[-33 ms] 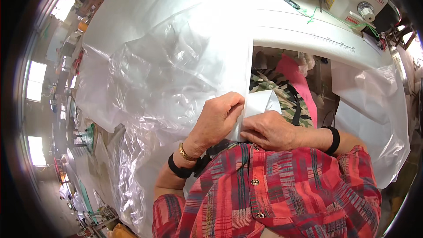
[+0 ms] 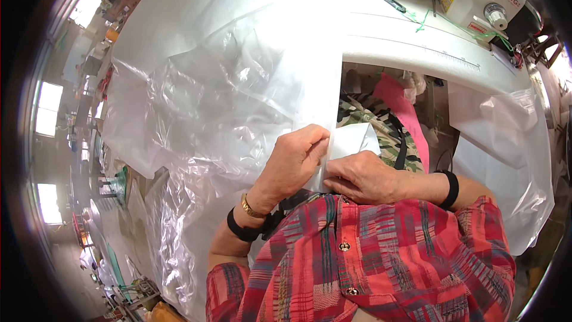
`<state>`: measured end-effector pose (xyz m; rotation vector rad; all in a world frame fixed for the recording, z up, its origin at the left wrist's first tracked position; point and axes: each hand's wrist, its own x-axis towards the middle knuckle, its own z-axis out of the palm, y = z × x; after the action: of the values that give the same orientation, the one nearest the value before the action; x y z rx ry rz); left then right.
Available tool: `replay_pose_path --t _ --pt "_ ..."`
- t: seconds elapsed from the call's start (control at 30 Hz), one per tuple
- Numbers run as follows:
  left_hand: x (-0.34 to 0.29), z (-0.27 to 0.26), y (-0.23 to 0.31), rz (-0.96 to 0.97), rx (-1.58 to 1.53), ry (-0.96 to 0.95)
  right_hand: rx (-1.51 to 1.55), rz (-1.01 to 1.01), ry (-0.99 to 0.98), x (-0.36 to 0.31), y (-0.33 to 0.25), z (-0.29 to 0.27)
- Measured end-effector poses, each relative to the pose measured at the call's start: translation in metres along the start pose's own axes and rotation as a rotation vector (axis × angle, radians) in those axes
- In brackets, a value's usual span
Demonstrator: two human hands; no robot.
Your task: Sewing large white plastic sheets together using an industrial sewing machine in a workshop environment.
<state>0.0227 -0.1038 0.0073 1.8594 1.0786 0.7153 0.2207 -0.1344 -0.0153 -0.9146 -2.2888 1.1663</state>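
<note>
A large translucent plastic sheet (image 2: 214, 77) spreads over the table, its straight right edge running down toward my body. My left hand (image 2: 298, 155) pinches that edge between closed fingers. Just right of it and slightly lower, my right hand (image 2: 363, 176) is also closed on the edge, knuckles up. Between and beyond the hands a folded white flap (image 2: 356, 139) sticks out to the right of the edge. The fingertips of both hands are partly hidden.
At the upper right stands a white sewing machine (image 2: 476, 0), with thread snips (image 2: 388, 0) on its bed. Camouflage cloth (image 2: 375, 110) and a pink strip (image 2: 411, 119) lie below the table edge. Another plastic sheet (image 2: 506, 155) hangs at the right.
</note>
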Motion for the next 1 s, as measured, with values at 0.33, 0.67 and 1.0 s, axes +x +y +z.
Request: replay_pose_path --t 0.33,0.67,1.0 --pt "-0.012 -0.024 0.003 -0.231 -0.078 0.173 0.169 -0.08 -0.284 0.024 0.008 -0.081" --pt "0.003 -0.036 0.049 0.215 0.381 -0.009 -0.177 -0.331 -0.07 0.173 0.057 0.043" --pt "-0.005 0.0 -0.009 0.22 0.476 -0.05 -0.397 -0.176 -0.23 0.108 0.082 -0.044"
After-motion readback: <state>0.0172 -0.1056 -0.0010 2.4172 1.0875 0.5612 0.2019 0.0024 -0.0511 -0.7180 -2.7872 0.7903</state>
